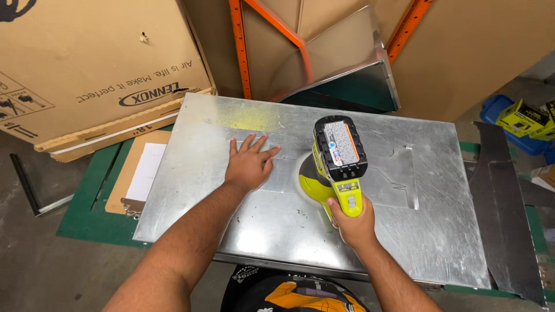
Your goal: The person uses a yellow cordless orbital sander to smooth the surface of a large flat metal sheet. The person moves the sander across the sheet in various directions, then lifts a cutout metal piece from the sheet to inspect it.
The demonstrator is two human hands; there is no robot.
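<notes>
The lime-green cordless power tool with a black battery pack [335, 167] stands on the flat galvanised sheet-metal panel [277, 231], near its middle. The right hand [351, 221] is wrapped tight around the tool's handle from the near side, while the left hand [250, 164] lies flat with fingers spread on the metal just left of the tool. Bare sheet extends all round; a cut-out notch [399, 179] sits right of the tool. A large cardboard box [98, 63] touches the far-left corner.

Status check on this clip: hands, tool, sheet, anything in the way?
Left hand flat on metal sheet. Right hand grips yellow-green cordless sander, pad on sheet. Cutout just right of sander.
</notes>
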